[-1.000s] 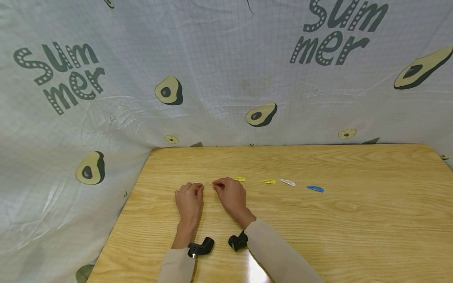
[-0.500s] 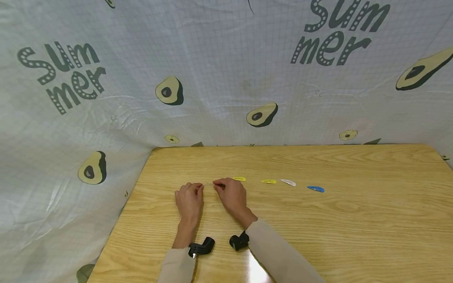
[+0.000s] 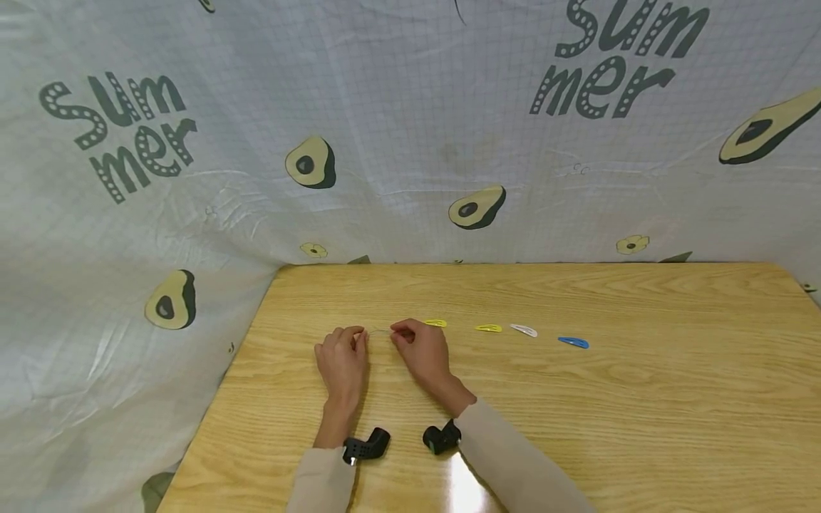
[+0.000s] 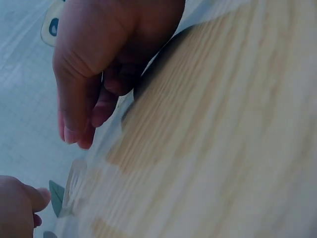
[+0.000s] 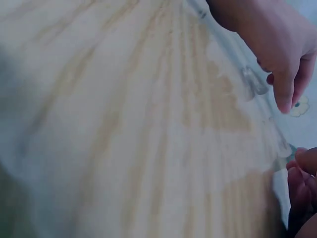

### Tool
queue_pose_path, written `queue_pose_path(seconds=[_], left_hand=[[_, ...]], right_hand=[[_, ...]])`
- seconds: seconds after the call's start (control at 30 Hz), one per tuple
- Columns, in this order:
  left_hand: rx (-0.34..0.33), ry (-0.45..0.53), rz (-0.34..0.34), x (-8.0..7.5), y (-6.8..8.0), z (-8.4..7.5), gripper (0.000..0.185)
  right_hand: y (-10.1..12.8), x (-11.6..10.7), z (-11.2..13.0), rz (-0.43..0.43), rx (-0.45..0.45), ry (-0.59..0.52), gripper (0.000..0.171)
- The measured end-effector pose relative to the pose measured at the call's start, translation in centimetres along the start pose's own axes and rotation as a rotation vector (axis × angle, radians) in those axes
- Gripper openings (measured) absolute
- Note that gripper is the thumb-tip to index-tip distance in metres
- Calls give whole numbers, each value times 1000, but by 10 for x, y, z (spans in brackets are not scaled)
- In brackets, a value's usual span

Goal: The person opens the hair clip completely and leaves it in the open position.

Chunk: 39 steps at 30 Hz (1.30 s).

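On the wooden table (image 3: 641, 399) my two hands meet near the left middle. My left hand (image 3: 359, 338) and right hand (image 3: 398, 333) each pinch one end of a thin clear strip (image 3: 379, 331) just above the wood, fingers curled. Both wrist views are blurred: the left wrist view has the left hand (image 4: 79, 134) with fingers bent down, and the right wrist view has the right hand (image 5: 285, 101) likewise. A row of hair clips lies to the right: a yellow clip (image 3: 435, 323) right behind my right hand, a second yellow clip (image 3: 488, 328), a white clip (image 3: 522, 330) and a blue clip (image 3: 573, 343).
A white cloth printed with avocados and "Summer" (image 3: 410, 142) hangs behind and to the left of the table. The table's back edge (image 3: 513, 263) and left edge (image 3: 224, 385) are close to the hands.
My right hand and forearm have edged slightly to the right, widening the gap between the hands a little. Both hands keep pinching the strip. The clips have not moved.
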<state>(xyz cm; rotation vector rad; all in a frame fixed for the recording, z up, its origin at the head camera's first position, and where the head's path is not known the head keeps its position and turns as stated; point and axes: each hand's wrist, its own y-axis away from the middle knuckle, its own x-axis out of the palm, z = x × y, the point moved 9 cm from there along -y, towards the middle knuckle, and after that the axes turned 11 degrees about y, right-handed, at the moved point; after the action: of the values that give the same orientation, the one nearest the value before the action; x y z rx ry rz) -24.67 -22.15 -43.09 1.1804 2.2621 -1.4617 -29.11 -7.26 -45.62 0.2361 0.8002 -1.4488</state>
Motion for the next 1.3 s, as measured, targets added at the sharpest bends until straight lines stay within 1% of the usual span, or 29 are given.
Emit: queue_pose_path(seconds=[0.1, 0.2, 0.27, 0.33, 0.4, 0.47, 0.57, 0.67, 0.77, 0.87, 1.03, 1.17, 1.3], left_hand=[[46, 54, -9, -1, 0, -13, 10], [92, 112, 8, 2, 1, -27, 12], [104, 143, 23, 5, 1, -33, 13], [100, 170, 40, 8, 1, -38, 13], [94, 195, 65, 12, 2, -42, 13], [96, 219, 105, 18, 3, -46, 14], [106, 252, 175, 29, 4, -54, 15], [105, 277, 221, 38, 4, -61, 15], [94, 292, 245, 45, 3, -67, 15], [68, 294, 274, 54, 3, -69, 16], [5, 297, 330, 70, 5, -68, 19], [-46, 289, 356, 79, 7, -64, 21], [-80, 278, 356, 83, 7, -63, 21]], right_hand=[[1, -7, -1, -1, -5, -43, 10], [1, -16, -4, -16, -2, -57, 8], [1, -22, -6, -32, -9, -74, 7], [0, -27, -10, -42, -1, -98, 7], [0, -33, -14, -49, 5, -115, 8], [0, -39, -19, -63, 20, -122, 8], [-1, -47, -27, -83, 45, -112, 9], [-1, -54, -34, -93, 62, -103, 10], [0, -58, -40, -93, 74, -89, 11], [1, -61, -45, -103, 78, -79, 11], [4, -60, -52, -101, 83, -54, 13], [6, -56, -53, -90, 80, 4, 17], [4, -57, -51, -110, 66, 87, 19]])
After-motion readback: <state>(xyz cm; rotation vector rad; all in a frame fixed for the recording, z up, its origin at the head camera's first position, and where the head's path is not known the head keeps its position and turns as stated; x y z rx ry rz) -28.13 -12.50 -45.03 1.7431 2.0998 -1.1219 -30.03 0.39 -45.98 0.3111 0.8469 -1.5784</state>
